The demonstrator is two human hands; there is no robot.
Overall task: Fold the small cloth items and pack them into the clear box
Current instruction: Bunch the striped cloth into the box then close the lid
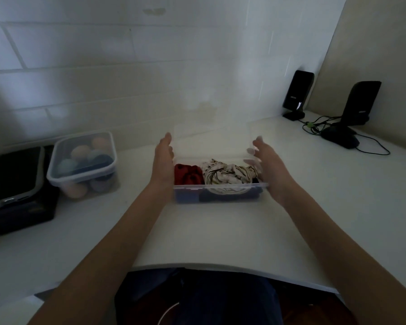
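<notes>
A clear box (220,185) sits on the white counter in front of me. Inside lie a red cloth (187,175) on the left, a crumpled striped cream cloth (227,175) on the right, and dark blue items (223,197) underneath. A faint clear lid (212,141) stands tilted over the box's back half, between my hands. My left hand (162,161) lies flat against the box's left side and the lid's edge, fingers straight. My right hand (268,165) is at the right side; its curled fingers show blurred through the lid, thumb in front.
A lidded tub of pastel balls (82,164) and a dark device on a black box (14,184) stand at the left. Two black speakers (297,95) (361,104), a mouse (340,137) and cables fill the right back corner. The tiled wall is close behind.
</notes>
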